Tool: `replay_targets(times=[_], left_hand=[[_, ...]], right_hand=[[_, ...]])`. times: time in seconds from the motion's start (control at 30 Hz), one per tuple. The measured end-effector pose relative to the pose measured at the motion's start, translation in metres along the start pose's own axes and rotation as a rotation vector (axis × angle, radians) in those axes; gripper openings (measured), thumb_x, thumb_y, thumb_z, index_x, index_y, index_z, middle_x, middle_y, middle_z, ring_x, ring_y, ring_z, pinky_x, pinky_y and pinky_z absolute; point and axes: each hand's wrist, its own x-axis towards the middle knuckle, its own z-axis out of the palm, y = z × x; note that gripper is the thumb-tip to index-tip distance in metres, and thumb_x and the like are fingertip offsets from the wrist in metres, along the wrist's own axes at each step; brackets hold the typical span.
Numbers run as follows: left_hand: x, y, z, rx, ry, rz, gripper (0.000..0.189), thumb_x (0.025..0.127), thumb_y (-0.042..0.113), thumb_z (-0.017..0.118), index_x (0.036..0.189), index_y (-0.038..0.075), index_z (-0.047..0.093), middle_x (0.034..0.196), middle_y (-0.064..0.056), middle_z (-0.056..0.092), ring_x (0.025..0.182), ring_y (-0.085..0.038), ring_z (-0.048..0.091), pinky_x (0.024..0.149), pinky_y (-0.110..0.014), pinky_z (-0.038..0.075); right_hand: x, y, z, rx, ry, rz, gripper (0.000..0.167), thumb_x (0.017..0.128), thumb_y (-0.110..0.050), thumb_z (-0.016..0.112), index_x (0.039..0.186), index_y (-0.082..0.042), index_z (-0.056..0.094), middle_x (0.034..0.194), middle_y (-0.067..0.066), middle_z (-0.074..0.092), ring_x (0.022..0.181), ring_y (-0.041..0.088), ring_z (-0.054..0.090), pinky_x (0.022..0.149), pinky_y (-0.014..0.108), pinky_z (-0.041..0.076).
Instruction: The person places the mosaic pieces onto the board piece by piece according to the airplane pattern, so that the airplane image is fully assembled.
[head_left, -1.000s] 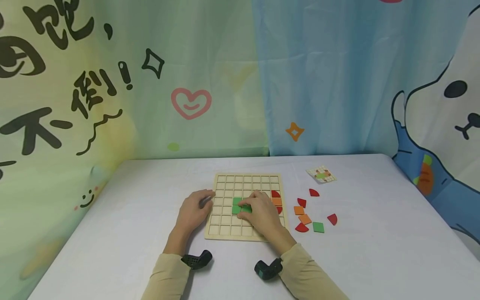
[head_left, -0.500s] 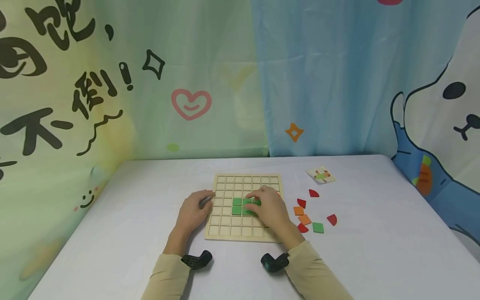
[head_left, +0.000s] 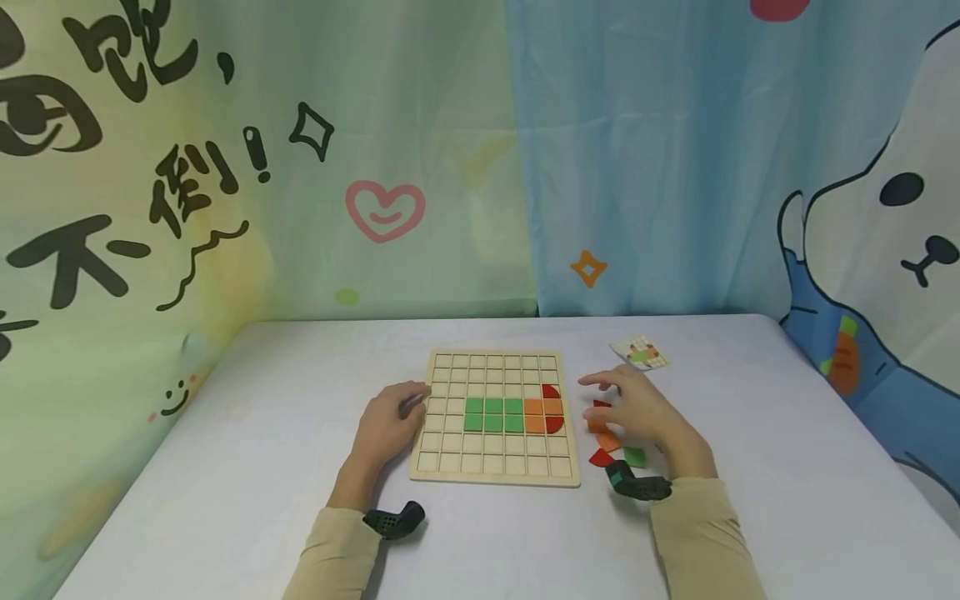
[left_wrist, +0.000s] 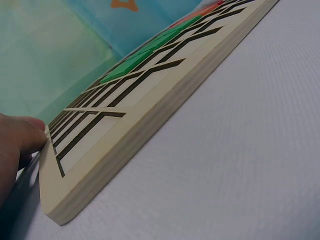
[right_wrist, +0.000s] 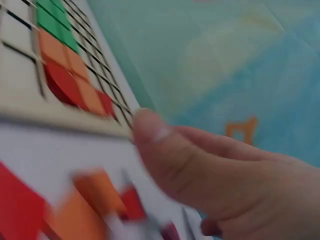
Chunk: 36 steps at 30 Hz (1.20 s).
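My left hand [head_left: 386,421] rests at the left edge of a wooden grid board [head_left: 450,460], fingertips and thumb touching its side. A thumb [left_wrist: 25,134] shows at the board's corner in the left wrist view. On the grid lies a block of green square tiles [head_left: 493,414], with orange square tiles [head_left: 534,423] and red rounded tiles [head_left: 554,425] to its right. Right of the board, my right hand [head_left: 648,408] hovers above loose tiles, holding nothing, thumb and fingers spread apart. Beneath it are an orange tile [head_left: 609,442], a red tile [head_left: 602,457] and a green tile [head_left: 634,457], partly covered.
A small printed card [head_left: 641,352] showing a coloured grid pattern lies behind the right hand. White cloth [head_left: 225,467] covers the table, and a printed curtain [head_left: 450,167] hangs at its back. Black wrist cameras [head_left: 393,521] are strapped to both wrists.
My right hand has left the green tiles and moved right, off the board to the loose tiles. The full block of green and orange tiles is now uncovered. The left hand stays put.
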Motion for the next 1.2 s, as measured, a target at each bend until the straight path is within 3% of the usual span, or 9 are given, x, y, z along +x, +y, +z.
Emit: replay_targets(times=[0.2, 0.4, 0.7, 0.83, 1.0, 1.2], left_hand=[[-0.002, 0.003, -0.002, -0.008, 0.0, -0.004, 0.033, 0.089, 0.023, 0.059, 0.121, 0.018, 0.065, 0.132, -0.006, 0.059, 0.129, -0.027, 0.049, 0.111, -0.047, 0.037], [-0.004, 0.003, -0.004, -0.008, -0.003, 0.0, 0.033, 0.09, 0.023, 0.059, 0.121, 0.016, 0.065, 0.132, -0.006, 0.059, 0.13, -0.028, 0.049, 0.111, -0.047, 0.037], [-0.003, 0.004, -0.004, -0.016, -0.006, 0.004, 0.032, 0.09, 0.022, 0.059, 0.121, 0.017, 0.065, 0.132, -0.006, 0.059, 0.129, -0.028, 0.049, 0.111, -0.047, 0.037], [-0.002, 0.003, -0.002, -0.011, -0.012, 0.005, 0.032, 0.09, 0.023, 0.059, 0.121, 0.018, 0.065, 0.132, -0.006, 0.059, 0.13, -0.027, 0.049, 0.111, -0.046, 0.037], [-0.001, 0.002, -0.002, -0.014, -0.006, 0.015, 0.032, 0.09, 0.022, 0.059, 0.12, 0.018, 0.065, 0.132, -0.005, 0.059, 0.129, -0.027, 0.049, 0.111, -0.047, 0.037], [-0.001, 0.001, -0.002, -0.018, -0.014, 0.015, 0.032, 0.09, 0.023, 0.059, 0.121, 0.017, 0.065, 0.133, -0.006, 0.059, 0.13, -0.027, 0.048, 0.112, -0.047, 0.036]], right_hand=[[-0.018, 0.038, -0.019, -0.024, -0.118, 0.1, 0.074, 0.072, -0.041, 0.079, 0.137, -0.021, 0.05, 0.132, 0.021, 0.044, 0.121, 0.04, 0.037, 0.092, 0.062, 0.046], [-0.022, 0.045, -0.02, -0.046, -0.184, 0.154, 0.081, 0.068, -0.04, 0.082, 0.139, -0.02, 0.048, 0.132, 0.025, 0.04, 0.121, 0.043, 0.036, 0.093, 0.065, 0.044], [-0.021, 0.048, -0.019, -0.004, -0.106, 0.166, 0.062, 0.078, -0.038, 0.076, 0.132, -0.016, 0.054, 0.125, 0.024, 0.046, 0.108, 0.037, 0.044, 0.091, 0.055, 0.049], [-0.024, 0.052, -0.02, 0.029, -0.114, 0.159, 0.055, 0.074, -0.041, 0.078, 0.121, -0.017, 0.06, 0.127, 0.021, 0.049, 0.113, 0.038, 0.044, 0.096, 0.059, 0.044], [-0.024, 0.051, -0.018, 0.034, -0.154, 0.151, 0.047, 0.074, -0.037, 0.079, 0.115, -0.021, 0.063, 0.134, 0.021, 0.043, 0.123, 0.044, 0.037, 0.103, 0.066, 0.035], [-0.02, 0.051, -0.017, 0.044, -0.109, 0.168, 0.04, 0.079, -0.035, 0.075, 0.113, -0.016, 0.064, 0.128, 0.018, 0.051, 0.119, 0.04, 0.042, 0.103, 0.064, 0.037]])
